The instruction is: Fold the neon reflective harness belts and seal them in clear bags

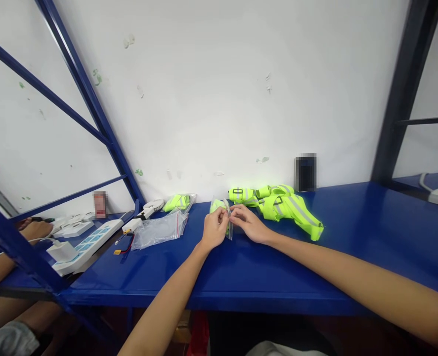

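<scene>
Both hands meet over a clear zip bag with something fluorescent yellow-green inside, held above the blue table. My left hand pinches the bag's edge from the left. From the other side, the fingertips of my right hand close on the same edge, close to the left thumb. Just behind the right hand lie loose fluorescent reflective straps with grey stripes and a dark buckle. Farther left is another bagged reflective strap, and in front of it lie empty clear zip bags.
A white power strip, a small white fan and a connector cable lie to the left. A dark upright device leans against the wall. Blue rack posts rise at left; beyond them shows another person's hand.
</scene>
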A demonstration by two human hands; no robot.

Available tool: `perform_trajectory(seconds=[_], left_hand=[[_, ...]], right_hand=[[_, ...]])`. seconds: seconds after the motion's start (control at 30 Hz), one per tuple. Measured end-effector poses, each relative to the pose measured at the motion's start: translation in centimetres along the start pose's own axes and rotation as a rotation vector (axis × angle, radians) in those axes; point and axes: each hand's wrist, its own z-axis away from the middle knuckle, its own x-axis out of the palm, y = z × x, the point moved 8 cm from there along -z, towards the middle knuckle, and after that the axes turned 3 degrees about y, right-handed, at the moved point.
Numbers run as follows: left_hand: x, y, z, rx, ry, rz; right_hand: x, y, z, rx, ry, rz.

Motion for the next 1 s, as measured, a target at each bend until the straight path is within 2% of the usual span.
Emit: perform_trajectory(seconds=[0.1,0.17,0.27,0.37,0.43,0.5,0.57,0.7,0.77,0.9,1.0], left_hand=[[-1.4,-0.6,0.0,-0.035,0.120,0.123],[-2.2,-0.9,0.0,-0.019,0.172,0.141],[-3.0,-1.6,-0.1,0.037,0.222,-0.005],[-4.1,-4.2,-0.3,-0.085,0.297,-0.154],[-4.8,-6.1,-0.4,-0.191,0.321,-0.215],[-5.2,-7.5,-0.4,-0.262,0.329,-0.270],[-4.9,-8.6,-0.6,-0.328,0.268,-0.286],[-2.5,-10.4,-0.7,-0.439,-0.018,-0.186],[-1.7,-10.5,-0.7,-0.438,-0.103,-0.132],[-1.3,-9.5,-0.9,-0.320,-0.152,-0.045],[-2.0,-9.4,-0.8,-0.310,-0.072,-0.059]], right_hand=[[-0.4,1.9,-0.3,0.182,0.078,-0.227],[-1.2,2.5,-0.3,0.216,0.153,-0.252],[-2.4,1.3,-0.3,0.053,0.218,-0.048],[-2.6,-0.3,0.0,-0.116,0.216,0.250],[-2.6,-0.6,0.1,-0.133,0.225,0.357],[-2.8,-0.4,0.2,-0.098,0.235,0.369],[-2.7,-0.2,0.3,-0.085,0.204,0.346],[-1.9,-1.1,0.7,-0.163,0.094,0.340],[-1.8,-1.5,0.9,-0.157,0.091,0.299],[-2.1,-1.4,1.3,-0.039,0.110,0.164],[-2.0,-0.8,1.5,0.029,0.082,0.105]])
